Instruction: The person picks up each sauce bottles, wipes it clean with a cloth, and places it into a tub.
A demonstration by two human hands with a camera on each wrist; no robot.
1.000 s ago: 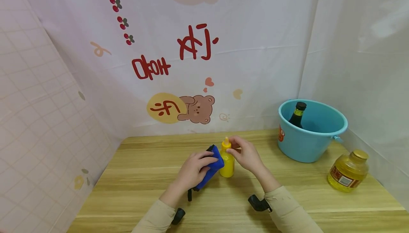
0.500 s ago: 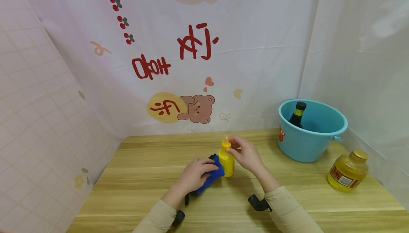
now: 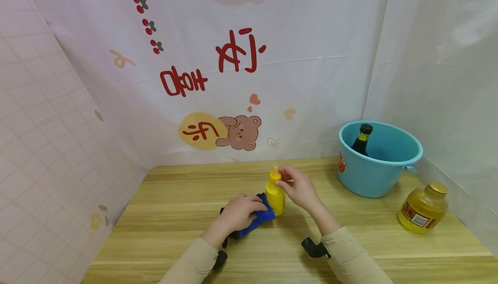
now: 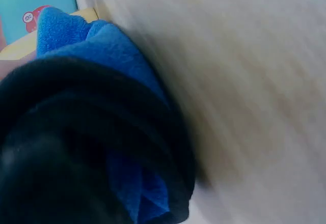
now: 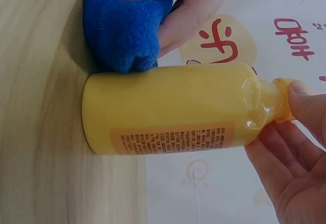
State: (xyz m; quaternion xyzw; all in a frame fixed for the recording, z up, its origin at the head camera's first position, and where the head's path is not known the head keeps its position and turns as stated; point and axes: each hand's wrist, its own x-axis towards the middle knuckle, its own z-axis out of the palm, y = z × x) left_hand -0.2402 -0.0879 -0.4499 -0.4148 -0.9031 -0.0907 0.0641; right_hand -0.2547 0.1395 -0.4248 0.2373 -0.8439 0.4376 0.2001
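A yellow squeeze bottle [image 3: 276, 200] with a pointed nozzle stands upright on the table. Thumb and fingers of my right hand [image 3: 298, 187] pinch it at the neck, just below the nozzle. To its left, my left hand [image 3: 239, 212] grips a folded blue cloth [image 3: 262, 219] with black edging. In the right wrist view, the fuzzy cloth [image 5: 127, 33] presses against the lower side of the bottle [image 5: 168, 107], which bears a printed label. Black fabric [image 4: 102, 107] covers much of the left wrist view and hides most of that hand.
A light blue bucket [image 3: 362, 176] stands at the back right, a dark bottle [image 3: 362, 141] with a black cap leaning inside. Nearer the right edge is a jar of yellow oil [image 3: 424, 209] with a gold lid. A printed white curtain [image 3: 311, 81] hangs behind the wooden table [image 3: 175, 202].
My left hand has moved the blue cloth down along the yellow bottle's left side, from near its shoulder to its base. The right hand keeps its pinch at the neck.
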